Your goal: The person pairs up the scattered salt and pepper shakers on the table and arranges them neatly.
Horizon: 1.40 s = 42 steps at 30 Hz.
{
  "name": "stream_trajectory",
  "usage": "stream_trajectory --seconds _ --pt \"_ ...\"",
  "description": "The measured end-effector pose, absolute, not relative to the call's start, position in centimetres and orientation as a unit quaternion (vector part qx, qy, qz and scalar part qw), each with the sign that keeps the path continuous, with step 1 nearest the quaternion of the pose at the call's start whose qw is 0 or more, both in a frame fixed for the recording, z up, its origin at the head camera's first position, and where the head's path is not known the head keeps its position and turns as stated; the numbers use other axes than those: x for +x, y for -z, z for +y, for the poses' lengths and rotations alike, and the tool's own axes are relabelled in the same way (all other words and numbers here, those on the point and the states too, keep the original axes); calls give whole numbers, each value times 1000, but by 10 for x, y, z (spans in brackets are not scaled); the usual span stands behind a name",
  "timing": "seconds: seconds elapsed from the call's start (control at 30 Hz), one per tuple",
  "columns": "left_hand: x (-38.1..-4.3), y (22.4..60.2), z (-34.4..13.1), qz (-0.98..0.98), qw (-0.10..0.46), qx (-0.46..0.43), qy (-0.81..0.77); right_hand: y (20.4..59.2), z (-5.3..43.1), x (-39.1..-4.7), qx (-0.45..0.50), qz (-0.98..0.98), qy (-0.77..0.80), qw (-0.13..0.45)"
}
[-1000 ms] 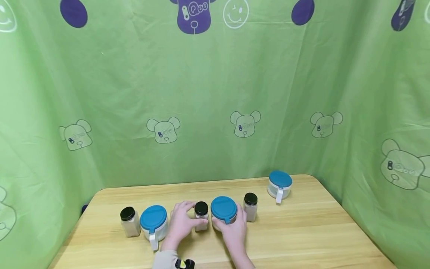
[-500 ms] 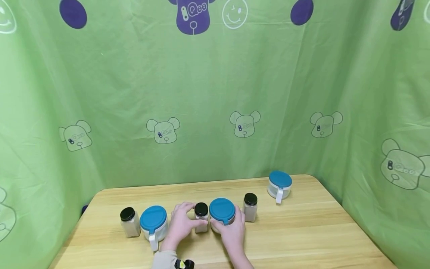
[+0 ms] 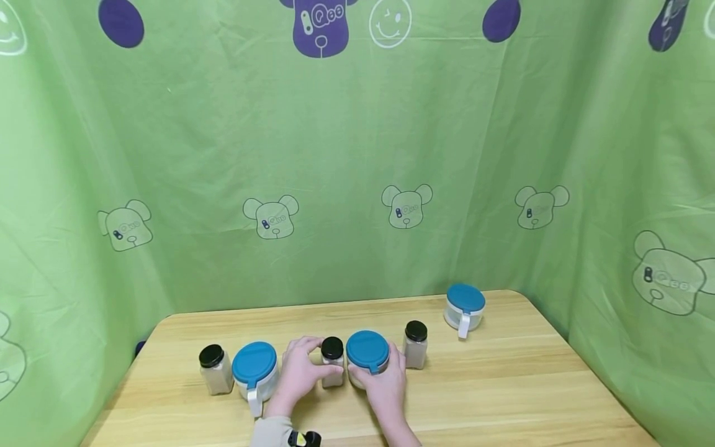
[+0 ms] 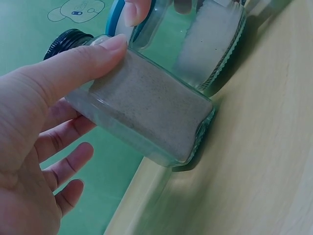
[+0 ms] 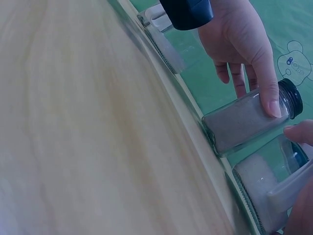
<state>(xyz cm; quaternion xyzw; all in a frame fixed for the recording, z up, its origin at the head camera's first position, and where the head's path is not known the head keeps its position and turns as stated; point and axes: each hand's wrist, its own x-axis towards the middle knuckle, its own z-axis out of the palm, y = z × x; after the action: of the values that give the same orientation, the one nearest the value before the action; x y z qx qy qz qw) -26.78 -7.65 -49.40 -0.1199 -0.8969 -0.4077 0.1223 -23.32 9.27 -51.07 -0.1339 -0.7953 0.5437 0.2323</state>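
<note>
On the table [image 3: 503, 385], two jars are held by the two hands, one in each, near the middle. By the left hand [image 3: 300, 374], a jar with black lid [image 3: 332, 349] is gripped from its left side. The thumb is laid straight across the face of the jar, just under the lid, and the index finger is reached around the far side. In the left wrist view, the last two fingers are seen loosely bent and apart from the glass. The left forearm is slanted from the near edge towards far and right, and it is covered by a beige sleeve [image 3: 271, 433].

By the right hand [image 3: 388, 380], a jar with blue lid [image 3: 367, 350] is held from its near right side, just to the right of the first jar. The thumb is placed at the near left of it and the fingers are curved along its right side. Its white handle [image 5: 292, 190] is seen beside the palm in the right wrist view. The right forearm is slanted towards far and left. Both held jars are upright; whether they touch each other cannot be told.

To the right, a second black-lidded jar [image 3: 416, 346] is placed near the right fingers. To the left of the left hand, a second blue-lidded jar [image 3: 255, 367] is seen.
</note>
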Motion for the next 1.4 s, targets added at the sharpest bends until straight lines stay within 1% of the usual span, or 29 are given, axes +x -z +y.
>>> stream_trajectory --seconds 0.2,0.5,0.77,1.07,1.4 --pt "-268 493 -77 -902 130 -118 395 511 93 -235 -133 -796 -543 232" --pt "-266 489 -78 -917 125 -115 360 512 93 -234 -138 -802 -537 223" --pt "-263 481 -80 -932 140 -118 313 511 92 -235 -136 -800 -540 225" --pt "-262 478 -83 -937 147 -117 294 510 89 -233 -133 -803 -536 227" --pt "-261 475 -84 -942 135 -113 286 512 84 -236 -135 -807 -531 219"
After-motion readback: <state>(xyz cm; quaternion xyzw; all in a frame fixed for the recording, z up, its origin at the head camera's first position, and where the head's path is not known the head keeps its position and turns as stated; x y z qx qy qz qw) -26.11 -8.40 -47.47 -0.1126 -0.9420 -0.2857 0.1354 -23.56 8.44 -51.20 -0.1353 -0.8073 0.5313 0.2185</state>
